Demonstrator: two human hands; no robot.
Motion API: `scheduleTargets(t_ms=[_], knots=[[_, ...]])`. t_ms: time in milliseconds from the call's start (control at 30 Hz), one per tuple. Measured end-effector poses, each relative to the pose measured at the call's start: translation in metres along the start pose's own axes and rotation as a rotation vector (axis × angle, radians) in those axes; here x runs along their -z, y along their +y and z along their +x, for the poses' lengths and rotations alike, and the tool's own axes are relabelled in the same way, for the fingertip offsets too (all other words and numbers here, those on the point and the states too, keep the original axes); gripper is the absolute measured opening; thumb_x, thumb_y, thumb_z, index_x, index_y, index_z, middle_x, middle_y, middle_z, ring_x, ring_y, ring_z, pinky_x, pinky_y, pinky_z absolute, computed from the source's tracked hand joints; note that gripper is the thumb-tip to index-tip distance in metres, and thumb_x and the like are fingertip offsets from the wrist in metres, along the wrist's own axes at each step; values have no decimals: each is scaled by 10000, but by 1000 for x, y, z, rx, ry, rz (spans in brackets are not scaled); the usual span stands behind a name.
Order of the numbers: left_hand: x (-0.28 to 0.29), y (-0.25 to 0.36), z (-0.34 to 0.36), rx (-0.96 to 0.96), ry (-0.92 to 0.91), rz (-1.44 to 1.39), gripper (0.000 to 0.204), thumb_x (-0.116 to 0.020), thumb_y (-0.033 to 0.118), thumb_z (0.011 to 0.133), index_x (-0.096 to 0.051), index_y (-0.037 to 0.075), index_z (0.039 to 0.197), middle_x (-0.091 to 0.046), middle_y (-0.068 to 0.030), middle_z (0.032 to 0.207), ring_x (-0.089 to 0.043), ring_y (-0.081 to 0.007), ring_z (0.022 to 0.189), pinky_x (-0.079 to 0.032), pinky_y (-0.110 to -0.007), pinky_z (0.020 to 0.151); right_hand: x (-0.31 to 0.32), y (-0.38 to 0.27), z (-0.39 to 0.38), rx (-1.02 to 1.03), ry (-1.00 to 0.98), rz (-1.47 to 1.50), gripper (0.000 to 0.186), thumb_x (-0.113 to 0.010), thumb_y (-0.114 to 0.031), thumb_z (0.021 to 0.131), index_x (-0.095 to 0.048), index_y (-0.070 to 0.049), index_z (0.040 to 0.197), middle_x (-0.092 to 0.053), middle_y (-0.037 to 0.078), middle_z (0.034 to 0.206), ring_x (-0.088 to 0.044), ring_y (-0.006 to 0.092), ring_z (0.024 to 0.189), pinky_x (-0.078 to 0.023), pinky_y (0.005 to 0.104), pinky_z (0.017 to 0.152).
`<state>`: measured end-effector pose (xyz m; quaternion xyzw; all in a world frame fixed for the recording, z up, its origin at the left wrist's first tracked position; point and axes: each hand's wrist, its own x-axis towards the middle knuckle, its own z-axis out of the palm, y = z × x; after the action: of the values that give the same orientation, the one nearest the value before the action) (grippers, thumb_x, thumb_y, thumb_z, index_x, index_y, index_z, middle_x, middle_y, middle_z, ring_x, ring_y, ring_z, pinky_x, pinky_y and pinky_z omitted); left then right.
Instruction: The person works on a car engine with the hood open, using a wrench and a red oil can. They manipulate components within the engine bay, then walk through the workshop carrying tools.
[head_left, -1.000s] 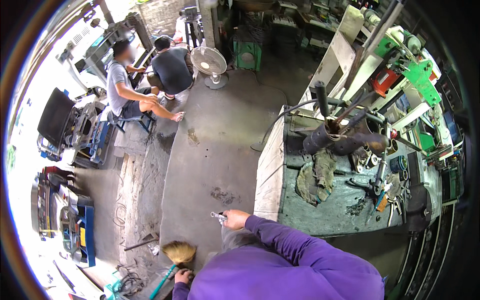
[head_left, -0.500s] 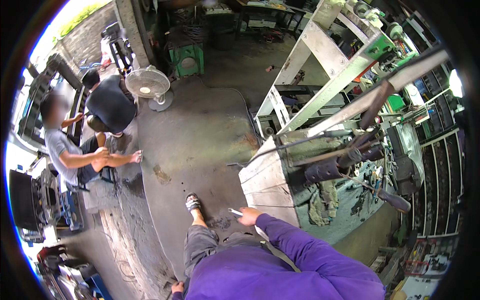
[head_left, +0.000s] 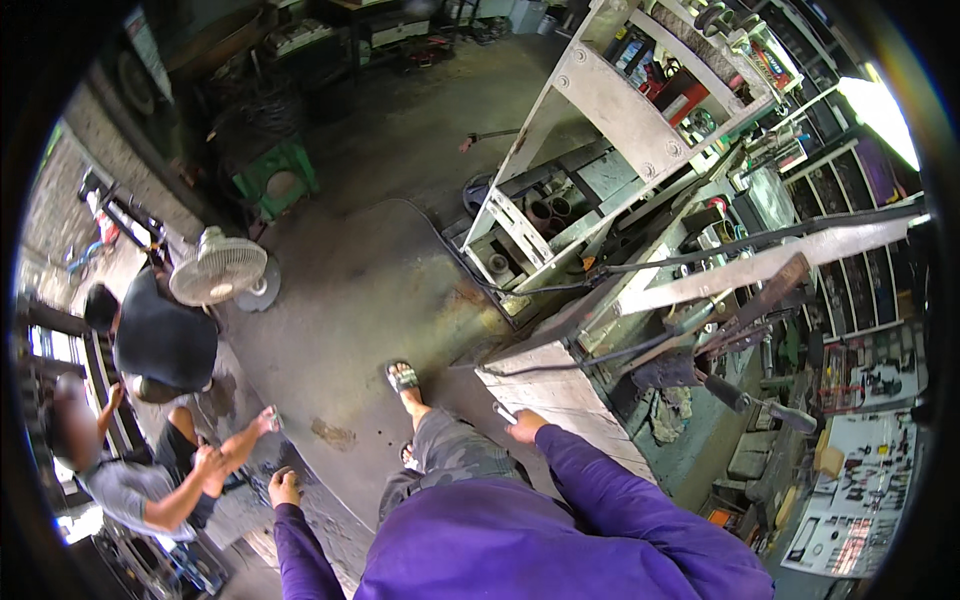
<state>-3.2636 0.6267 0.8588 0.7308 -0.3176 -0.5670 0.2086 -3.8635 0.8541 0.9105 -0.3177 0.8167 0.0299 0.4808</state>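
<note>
My right hand (head_left: pixel 524 427) is closed round a silver wrench (head_left: pixel 505 412), one end of which sticks out past the fingers. It hangs beside the whitish side panel of a workbench (head_left: pixel 548 390), apart from it. Out to the left, my left hand (head_left: pixel 285 488) has its fingers curled in, with nothing visible in them. Both arms wear purple sleeves. Beneath me, my sandalled feet are on the concrete floor (head_left: pixel 330 310).
A steel press frame (head_left: pixel 620 110) rises at the front right. Hoses and a pole (head_left: pixel 770 268) cross above the cluttered bench, with a handle jutting out. At left are a standing fan (head_left: pixel 218 268), a crouching person (head_left: pixel 165 340) and a seated person (head_left: pixel 140 495). Tools hang on a white board (head_left: pixel 850 490).
My view has turned rightward, bringing the tool board in. A step has carried me forward along the bench. My left hand has swung up and out; the wrench stays in my right hand.
</note>
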Motion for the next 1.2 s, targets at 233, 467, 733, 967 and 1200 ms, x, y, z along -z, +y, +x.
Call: scheduleTargets(t_ms=[233,467,733,967,1200], knots=[[-57,57,92,38,-194,408,278,-596,154,879,-674,38,1119,-675,-96,785,-624,-217,577,-498,-364,464,-36,0,129,-86,-201,-344,375,-675,-429,835,-778,-76,912,-738,125,794,-728,246,787,-572,420,696],[-76,163,198,-440,-471,1106,248,-583,214,940,-706,114,1130,-712,-95,902,-683,-280,708,-541,-442,588,124,-143,222,134,115,-107,379,-567,-303,806,-757,7,911,-721,245,896,-702,423,873,-549,499,774],[-223,429,365,145,-508,358,441,-677,309,921,-585,136,1316,-669,-98,1136,-670,-287,887,-540,-449,709,244,-288,331,173,512,338,387,-661,-337,860,-682,22,1004,-704,265,878,-689,435,844,-532,531,748],[-342,625,463,-110,-577,499,263,-679,203,897,-622,95,1130,-694,-89,987,-682,-244,746,-542,-413,606,238,-289,324,54,-123,-340,427,-641,-391,847,-762,-17,1013,-744,214,946,-721,372,894,-551,488,783],[-394,684,545,-161,-584,946,189,-688,214,900,-689,82,1036,-716,-100,923,-706,-247,740,-565,-420,628,263,-317,328,-404,-231,216,271,-526,-287,946,-752,-147,1001,-739,140,936,-719,351,879,-557,506,751]])
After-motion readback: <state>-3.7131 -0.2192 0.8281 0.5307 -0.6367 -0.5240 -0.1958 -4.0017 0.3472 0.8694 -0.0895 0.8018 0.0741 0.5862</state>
